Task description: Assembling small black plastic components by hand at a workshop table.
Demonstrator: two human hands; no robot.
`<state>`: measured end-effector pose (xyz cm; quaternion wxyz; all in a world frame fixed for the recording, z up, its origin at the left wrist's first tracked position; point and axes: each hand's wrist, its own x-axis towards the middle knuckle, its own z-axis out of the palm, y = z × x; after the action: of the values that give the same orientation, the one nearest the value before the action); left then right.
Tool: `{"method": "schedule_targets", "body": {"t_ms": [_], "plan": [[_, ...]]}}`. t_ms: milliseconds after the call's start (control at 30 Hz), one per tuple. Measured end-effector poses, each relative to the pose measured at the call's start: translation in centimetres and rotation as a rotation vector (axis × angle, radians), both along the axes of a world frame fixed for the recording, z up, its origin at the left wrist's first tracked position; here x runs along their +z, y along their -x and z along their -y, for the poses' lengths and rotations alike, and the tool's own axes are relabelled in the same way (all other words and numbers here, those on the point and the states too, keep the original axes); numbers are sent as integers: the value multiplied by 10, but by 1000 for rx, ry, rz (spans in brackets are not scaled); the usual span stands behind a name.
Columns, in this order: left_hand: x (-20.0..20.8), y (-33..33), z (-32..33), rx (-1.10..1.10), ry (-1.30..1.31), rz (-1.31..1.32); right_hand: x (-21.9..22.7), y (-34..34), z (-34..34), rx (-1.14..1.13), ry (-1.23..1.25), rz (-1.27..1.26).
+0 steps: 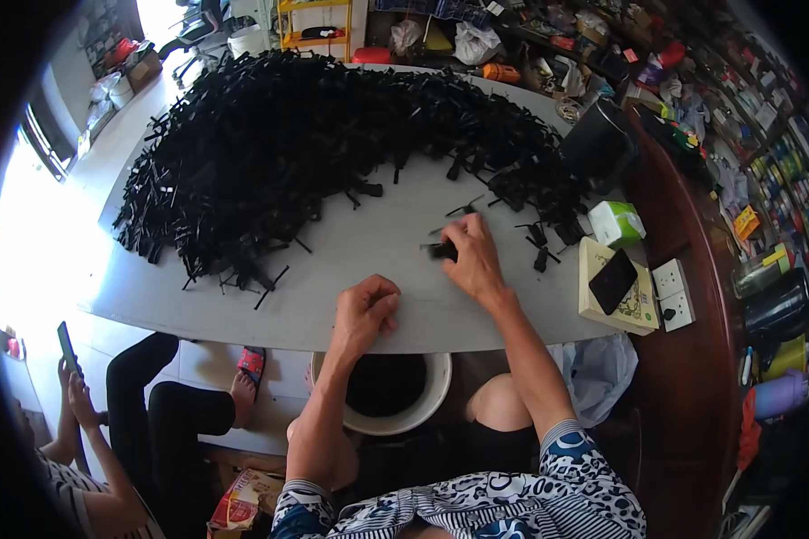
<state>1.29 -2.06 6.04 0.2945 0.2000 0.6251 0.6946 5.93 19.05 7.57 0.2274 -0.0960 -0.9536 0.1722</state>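
A large heap of small black plastic parts (270, 144) with thin stems spreads in an arc over the grey table (395, 229). My right hand (476, 260) is over the right middle of the table, its fingers closed on a small black part (442, 251) that is blurred by motion. Just beyond its fingertips lies another black piece (466, 209). Near the table's front edge, my left hand (367, 314) is curled; whether anything is inside its fingers is hidden. Below that edge, between my knees, a white bucket (440, 395) holds dark contents.
On the table's right stand a black bin (600, 144), a green-and-white tissue pack (617, 223), and a book (640, 301) with a dark phone (613, 281) on it. Power sockets (674, 292) adjoin the book. Cluttered shelves line the right. A person with a phone (68, 349) sits at left.
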Motion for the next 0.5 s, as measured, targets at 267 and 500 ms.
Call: {"method": "schedule_targets", "body": {"t_ms": [267,500], "plan": [[-3,0,-5,89,17,-98,-2,-2,25,91,137,-211],[-5,-2,-9,118,88,-261,5,-10,17,-54,805,-404]]}}
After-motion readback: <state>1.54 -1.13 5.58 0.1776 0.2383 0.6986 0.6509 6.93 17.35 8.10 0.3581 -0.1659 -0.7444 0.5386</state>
